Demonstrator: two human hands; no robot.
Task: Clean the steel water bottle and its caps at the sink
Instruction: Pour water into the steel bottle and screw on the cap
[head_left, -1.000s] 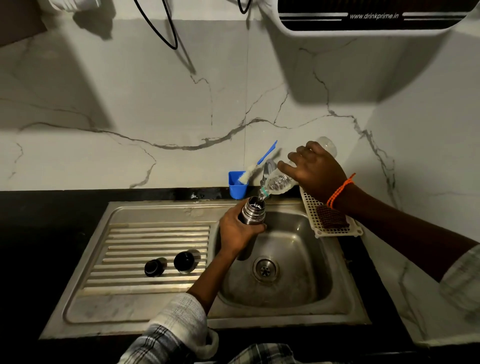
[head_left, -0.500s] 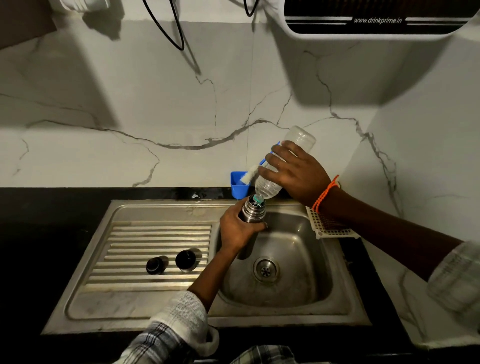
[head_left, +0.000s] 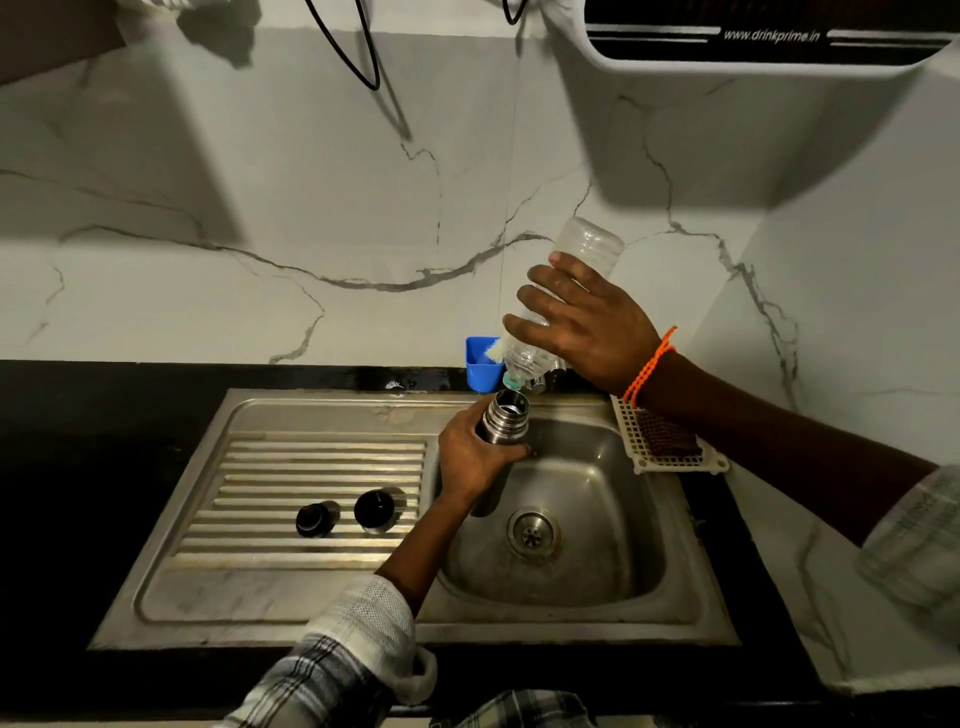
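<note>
One head-worn wide view, looking forward and down, close over the sink (head_left: 322, 618) and marble wall (head_left: 260, 208).

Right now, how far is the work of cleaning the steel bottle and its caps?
Done: both caps are off and lie on the drainboard. In hand: the left hand holds the open steel bottle over the sink basin while the right hand tips a clear plastic bottle at its mouth. Left: no scrubbing shows yet; the caps look untouched.
</note>
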